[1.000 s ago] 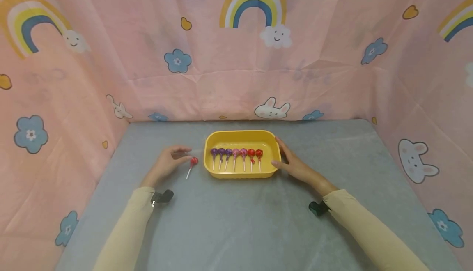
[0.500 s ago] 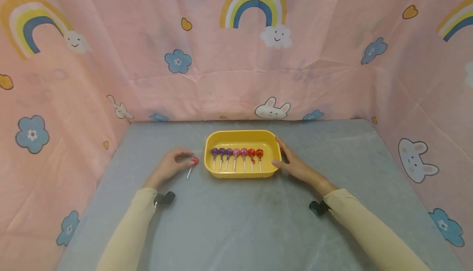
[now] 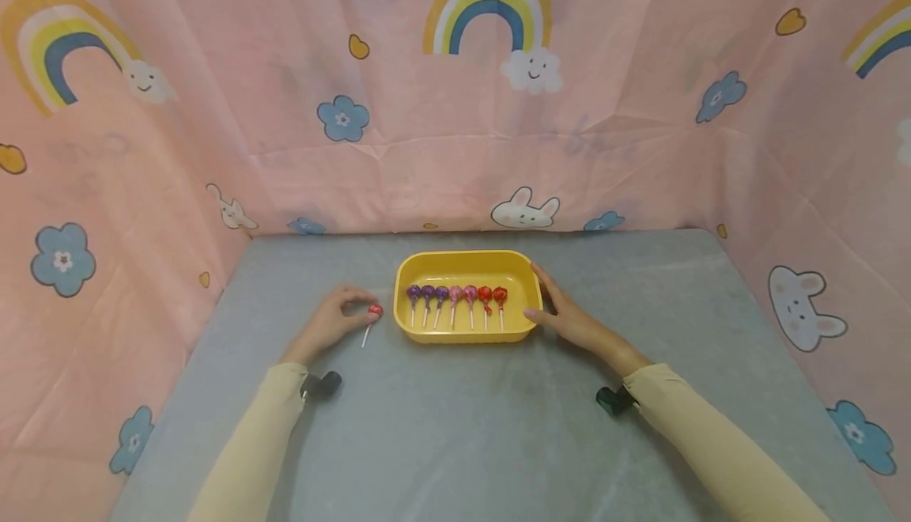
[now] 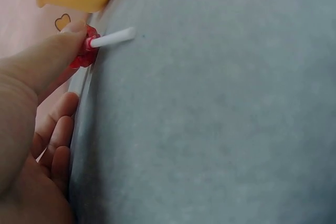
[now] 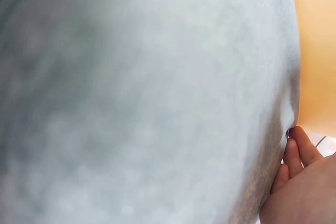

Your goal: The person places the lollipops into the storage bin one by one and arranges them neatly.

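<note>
My left hand [image 3: 329, 323] pinches a red-wrapped lollipop [image 3: 375, 311] by its head, left of a yellow tray [image 3: 466, 337]. The lollipop's white stick [image 4: 115, 38] juts out past the thumb in the left wrist view, where the other fingers are loosely bent below. At the tray's right end, my right hand [image 3: 569, 318] holds the wall, its thumb over the rim and its fingers along the outer side. Inside the tray lies a row of lollipops: three purple ones [image 3: 428, 293], two pink ones [image 3: 455, 294] and two red ones [image 3: 500, 294], sticks toward me.
The table has a grey cloth [image 3: 455, 427]. A pink patterned curtain [image 3: 612, 174] rises along its back and both sides. Each wrist carries a small dark camera, the left one [image 3: 323, 384] and the right one [image 3: 614, 401].
My left hand has moved slightly right, and its thumb and fingers have closed on the red lollipop's head. The lollipop has shifted a little. The right hand and tray look unmoved.
</note>
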Motion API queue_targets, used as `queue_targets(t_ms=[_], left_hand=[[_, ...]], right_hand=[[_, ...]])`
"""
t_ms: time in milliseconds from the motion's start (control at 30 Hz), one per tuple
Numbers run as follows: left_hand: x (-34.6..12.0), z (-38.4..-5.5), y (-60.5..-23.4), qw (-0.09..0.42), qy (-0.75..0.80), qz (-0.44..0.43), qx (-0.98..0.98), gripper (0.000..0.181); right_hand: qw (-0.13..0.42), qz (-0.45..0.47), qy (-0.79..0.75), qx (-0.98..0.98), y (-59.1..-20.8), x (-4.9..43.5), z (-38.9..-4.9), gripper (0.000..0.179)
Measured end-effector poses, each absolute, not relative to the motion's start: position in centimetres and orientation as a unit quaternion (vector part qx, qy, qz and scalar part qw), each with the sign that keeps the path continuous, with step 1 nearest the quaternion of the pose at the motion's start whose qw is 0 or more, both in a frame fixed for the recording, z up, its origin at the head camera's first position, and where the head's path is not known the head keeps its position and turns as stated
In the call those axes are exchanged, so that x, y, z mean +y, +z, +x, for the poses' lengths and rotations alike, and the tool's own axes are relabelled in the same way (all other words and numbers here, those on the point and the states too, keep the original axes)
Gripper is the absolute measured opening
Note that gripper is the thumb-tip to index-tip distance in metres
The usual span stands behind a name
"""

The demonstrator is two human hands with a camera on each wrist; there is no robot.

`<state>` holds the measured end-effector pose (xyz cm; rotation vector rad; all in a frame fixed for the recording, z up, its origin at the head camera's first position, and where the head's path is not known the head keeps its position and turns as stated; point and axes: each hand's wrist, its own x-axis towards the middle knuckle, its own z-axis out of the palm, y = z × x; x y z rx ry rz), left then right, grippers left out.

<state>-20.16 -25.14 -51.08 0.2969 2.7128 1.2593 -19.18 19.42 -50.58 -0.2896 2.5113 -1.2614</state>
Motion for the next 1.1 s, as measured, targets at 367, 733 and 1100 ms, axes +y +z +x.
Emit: queue_targets(t_ms=[367,733,1100], left_hand=[[-24.8,-20.2,-51.1,0.06,0.419,0.097,0.901,0.027],[-24.5,-20.1,-50.4,0.053,0.425,0.098,0.898,0.026],[-23.8,-20.4,-47.9,0.081,0.468,0.048,0.879,0.028]], right_hand=[[0.159,-0.104,-0.442,0.877,-50.6,19.6,-19.2,0.091],[0.16,-0.103,-0.44,0.878,-50.5,19.6,-19.3,0.091],[0.163,-0.1,-0.436,0.879,-50.5,19.5,-19.1,0.092]])
